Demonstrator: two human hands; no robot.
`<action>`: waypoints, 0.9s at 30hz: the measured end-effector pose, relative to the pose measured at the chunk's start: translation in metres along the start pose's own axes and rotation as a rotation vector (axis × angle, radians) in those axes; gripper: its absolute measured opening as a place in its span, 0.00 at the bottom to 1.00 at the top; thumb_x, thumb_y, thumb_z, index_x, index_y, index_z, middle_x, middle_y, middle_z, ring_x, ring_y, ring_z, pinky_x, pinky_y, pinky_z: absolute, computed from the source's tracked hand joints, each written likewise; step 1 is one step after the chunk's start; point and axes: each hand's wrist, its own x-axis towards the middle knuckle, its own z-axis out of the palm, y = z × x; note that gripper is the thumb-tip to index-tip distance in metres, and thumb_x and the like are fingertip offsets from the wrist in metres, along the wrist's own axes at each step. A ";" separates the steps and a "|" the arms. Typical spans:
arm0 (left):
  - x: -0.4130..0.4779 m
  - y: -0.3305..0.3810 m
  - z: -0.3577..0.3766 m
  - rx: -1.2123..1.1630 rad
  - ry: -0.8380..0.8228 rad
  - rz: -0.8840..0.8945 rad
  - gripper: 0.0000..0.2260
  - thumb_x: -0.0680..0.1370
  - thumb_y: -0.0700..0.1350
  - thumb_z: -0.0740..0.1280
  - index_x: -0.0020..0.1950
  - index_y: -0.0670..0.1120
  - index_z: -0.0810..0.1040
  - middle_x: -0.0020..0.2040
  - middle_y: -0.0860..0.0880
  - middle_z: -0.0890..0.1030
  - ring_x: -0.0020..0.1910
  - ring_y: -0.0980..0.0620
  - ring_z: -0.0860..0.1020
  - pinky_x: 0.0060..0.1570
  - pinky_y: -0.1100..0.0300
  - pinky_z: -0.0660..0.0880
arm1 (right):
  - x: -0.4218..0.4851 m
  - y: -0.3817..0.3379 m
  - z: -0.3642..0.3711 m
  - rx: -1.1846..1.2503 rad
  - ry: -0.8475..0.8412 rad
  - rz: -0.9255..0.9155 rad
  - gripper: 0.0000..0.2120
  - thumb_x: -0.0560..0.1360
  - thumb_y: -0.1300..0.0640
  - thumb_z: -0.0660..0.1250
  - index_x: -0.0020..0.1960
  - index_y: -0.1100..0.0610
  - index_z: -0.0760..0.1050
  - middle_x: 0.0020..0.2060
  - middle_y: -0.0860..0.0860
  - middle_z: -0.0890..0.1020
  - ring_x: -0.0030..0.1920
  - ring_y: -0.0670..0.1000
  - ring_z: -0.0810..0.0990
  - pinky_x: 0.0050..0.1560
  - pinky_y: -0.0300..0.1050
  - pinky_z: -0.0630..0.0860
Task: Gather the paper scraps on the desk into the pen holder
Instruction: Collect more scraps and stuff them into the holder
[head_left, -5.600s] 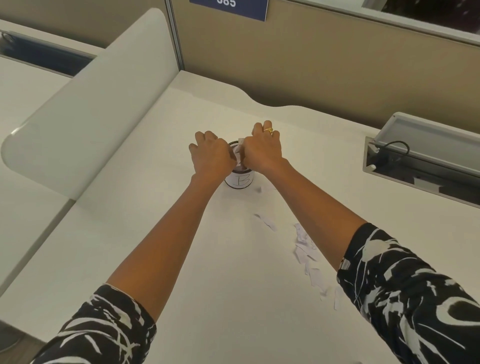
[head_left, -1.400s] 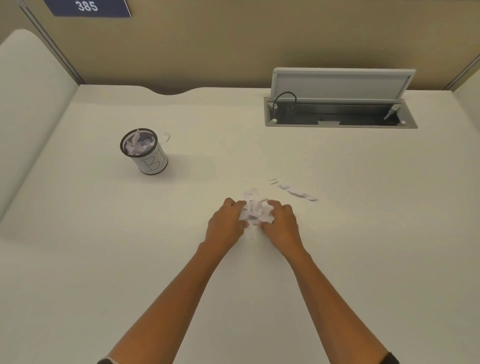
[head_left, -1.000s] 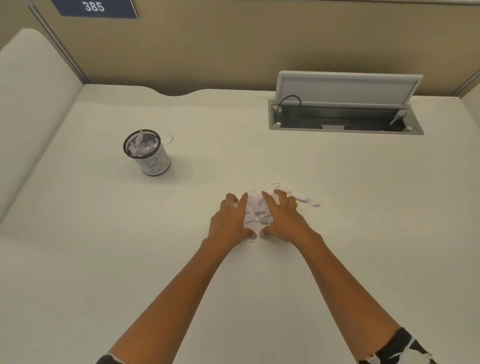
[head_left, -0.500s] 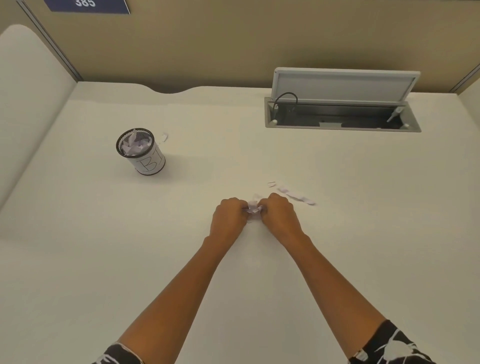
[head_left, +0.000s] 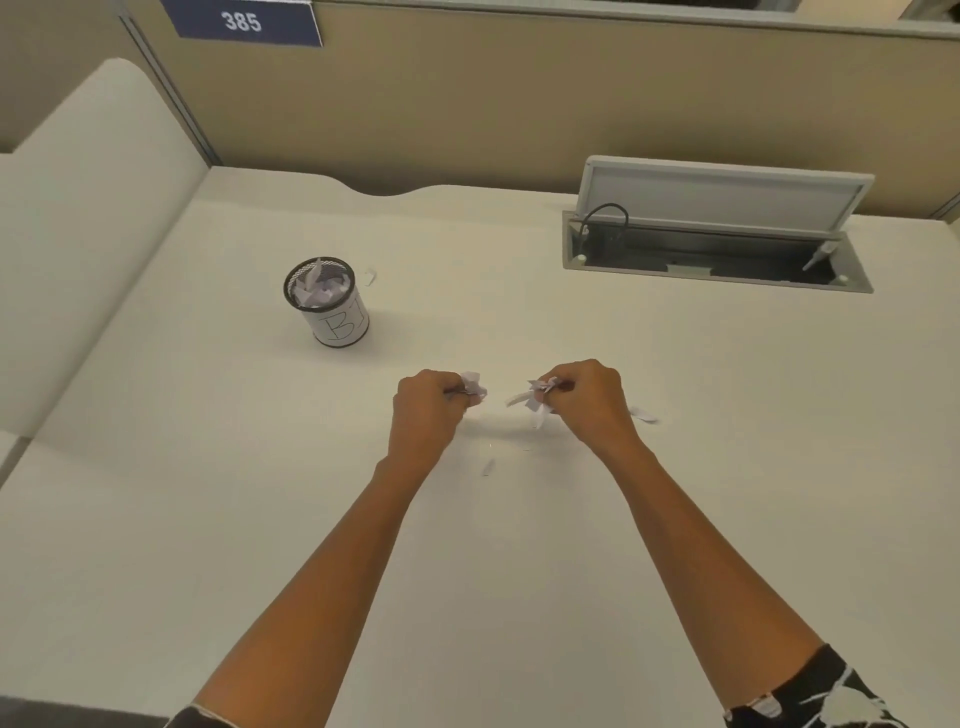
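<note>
A mesh pen holder (head_left: 332, 312) with a white label stands at the left of the desk, white scraps showing inside it. My left hand (head_left: 428, 402) grips a small bunch of paper scraps (head_left: 471, 387) above the desk's middle. My right hand (head_left: 587, 397) grips another bunch of scraps (head_left: 535, 400), a short gap from the left hand. Loose scraps lie on the desk: one (head_left: 487, 466) below the hands, one (head_left: 644, 414) just right of my right hand, and one (head_left: 370, 275) beside the holder.
An open cable hatch (head_left: 717, 260) with a raised lid and a black cable sits in the desk at the back right. A white divider panel (head_left: 88, 208) borders the left side. A partition wall with a "385" sign (head_left: 244, 23) runs along the back.
Both hands closed on the heap of scraps, lifted off the desk and drew apart, each now holding its own bunch. A small scrap lies where the heap was.
</note>
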 end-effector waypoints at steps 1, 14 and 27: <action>0.001 -0.001 -0.008 -0.015 0.016 -0.004 0.07 0.73 0.38 0.70 0.45 0.47 0.87 0.51 0.50 0.85 0.49 0.53 0.82 0.53 0.57 0.78 | 0.001 -0.007 0.001 0.011 -0.004 -0.005 0.07 0.72 0.62 0.69 0.39 0.55 0.84 0.33 0.53 0.84 0.34 0.52 0.78 0.32 0.39 0.68; 0.025 -0.011 -0.108 -0.050 0.237 -0.002 0.04 0.72 0.41 0.72 0.45 0.46 0.86 0.30 0.57 0.78 0.32 0.61 0.73 0.39 0.67 0.69 | 0.027 -0.123 0.053 0.071 -0.078 -0.167 0.06 0.71 0.62 0.69 0.39 0.56 0.85 0.36 0.55 0.85 0.41 0.59 0.82 0.38 0.49 0.77; 0.105 -0.009 -0.175 0.106 0.398 -0.013 0.08 0.73 0.38 0.66 0.44 0.45 0.85 0.36 0.41 0.83 0.32 0.44 0.73 0.36 0.50 0.74 | 0.098 -0.234 0.111 -0.127 -0.056 -0.301 0.08 0.74 0.63 0.66 0.48 0.60 0.84 0.43 0.57 0.84 0.38 0.53 0.76 0.35 0.38 0.66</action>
